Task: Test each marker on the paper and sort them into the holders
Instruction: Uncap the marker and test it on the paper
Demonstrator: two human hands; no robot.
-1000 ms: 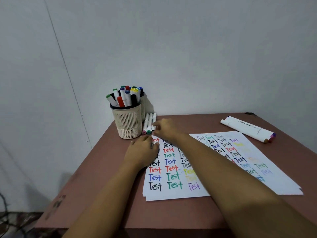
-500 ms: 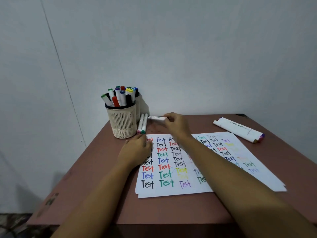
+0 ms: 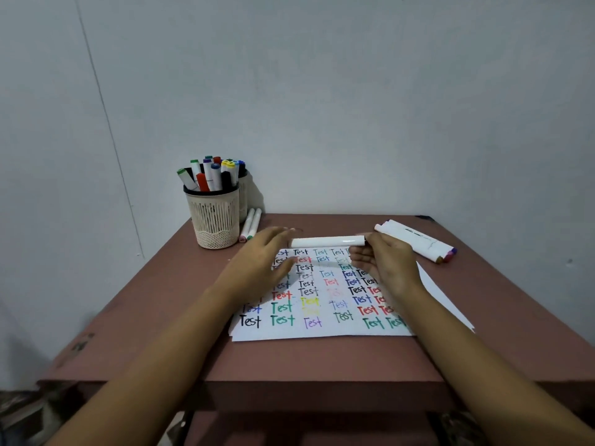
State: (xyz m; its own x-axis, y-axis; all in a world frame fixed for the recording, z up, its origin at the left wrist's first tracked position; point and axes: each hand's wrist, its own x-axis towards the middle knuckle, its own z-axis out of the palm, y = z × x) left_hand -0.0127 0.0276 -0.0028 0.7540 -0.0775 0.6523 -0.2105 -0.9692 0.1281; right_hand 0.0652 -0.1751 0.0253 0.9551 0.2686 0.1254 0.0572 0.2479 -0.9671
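1. Head view, progress: the paper point(image 3: 322, 333) is largely filled with coloured "Test" words. The front holder point(image 3: 214, 220) at the desk's point(image 3: 322, 358) far-left corner is packed. Two markers point(image 3: 251, 225) beside it and a far-right bundle point(image 3: 415, 241) look unsorted, I judge.
2. Head view, hands: my right hand point(image 3: 386, 265) pinches a white marker point(image 3: 325, 242) level above the paper's far edge. My left hand point(image 3: 260, 262), fingers straight and empty, is at its free end.

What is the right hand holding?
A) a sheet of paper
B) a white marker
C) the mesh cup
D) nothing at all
B: the right hand pinches one end of the white marker, holding it level above the paper.
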